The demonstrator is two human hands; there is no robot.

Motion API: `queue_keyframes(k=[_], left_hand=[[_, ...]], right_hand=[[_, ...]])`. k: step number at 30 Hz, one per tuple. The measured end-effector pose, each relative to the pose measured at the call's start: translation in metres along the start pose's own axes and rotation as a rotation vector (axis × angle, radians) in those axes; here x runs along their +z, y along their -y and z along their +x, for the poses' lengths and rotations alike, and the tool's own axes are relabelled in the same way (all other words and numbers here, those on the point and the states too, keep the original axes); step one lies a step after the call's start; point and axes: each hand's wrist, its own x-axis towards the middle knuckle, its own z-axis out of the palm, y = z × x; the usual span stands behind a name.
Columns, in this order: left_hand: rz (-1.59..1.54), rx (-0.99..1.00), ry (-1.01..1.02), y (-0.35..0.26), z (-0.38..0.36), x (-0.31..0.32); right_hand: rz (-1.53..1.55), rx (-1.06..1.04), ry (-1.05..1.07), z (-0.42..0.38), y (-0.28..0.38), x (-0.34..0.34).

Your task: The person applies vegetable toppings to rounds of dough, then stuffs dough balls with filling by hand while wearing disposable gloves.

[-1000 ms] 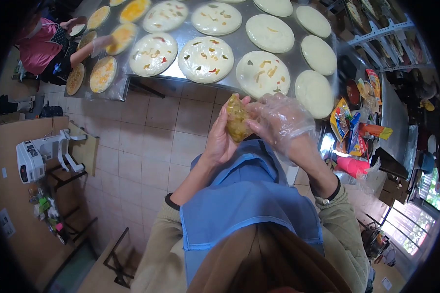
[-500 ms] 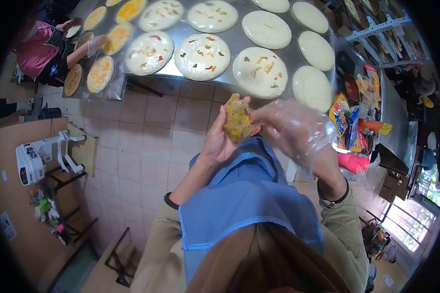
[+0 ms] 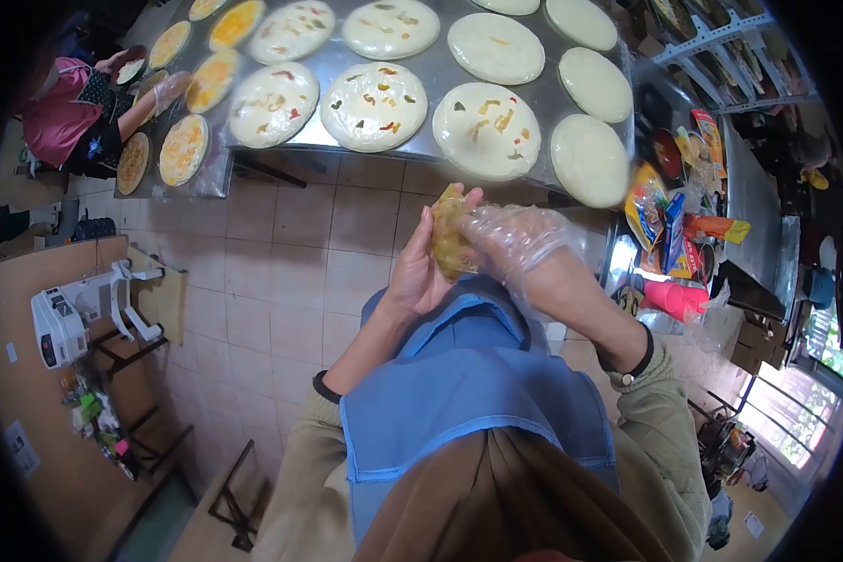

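Observation:
My left hand [image 3: 420,267] is bare and wrapped round a small clear bag of yellow-green bits [image 3: 451,234], held upright above my blue apron. My right hand [image 3: 515,242], in a loose clear plastic glove, has its fingers at the bag's opening; the fingertips are hidden by the bag and glove. Beyond the hands, round pale doughs lie on the metal table [image 3: 304,140]. The nearest dough [image 3: 485,133] has colourful pieces on top, and so does the dough [image 3: 373,108] to its left. A plain dough [image 3: 589,161] lies to the right.
A co-worker in pink [image 3: 61,117] reaches over orange-topped rounds at the upper left. At the right are snack packets [image 3: 646,211], a pink cup [image 3: 676,300] and a metal rack [image 3: 721,47]. A white machine [image 3: 66,323] stands at the left.
My gloved right hand has moved left, its fingers now at the bag. The left hand keeps its hold. The table has shifted slightly left in view.

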Motion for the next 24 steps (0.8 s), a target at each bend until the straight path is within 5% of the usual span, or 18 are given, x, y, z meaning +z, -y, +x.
queue_keyframes(k=[10, 16, 24], left_hand=[[-0.053, -0.067, 0.031, 0.01, 0.006, -0.01], [-0.124, -0.126, 0.064, 0.016, 0.023, -0.004], [-0.164, -0.222, 0.117, 0.035, 0.063, 0.017]], right_hand=[[0.1, 0.239, 0.153, -0.002, -0.02, 0.003], [0.608, 0.502, 0.147, -0.004, -0.042, -0.034], [0.57, 0.635, 0.115, -0.022, -0.07, -0.07]])
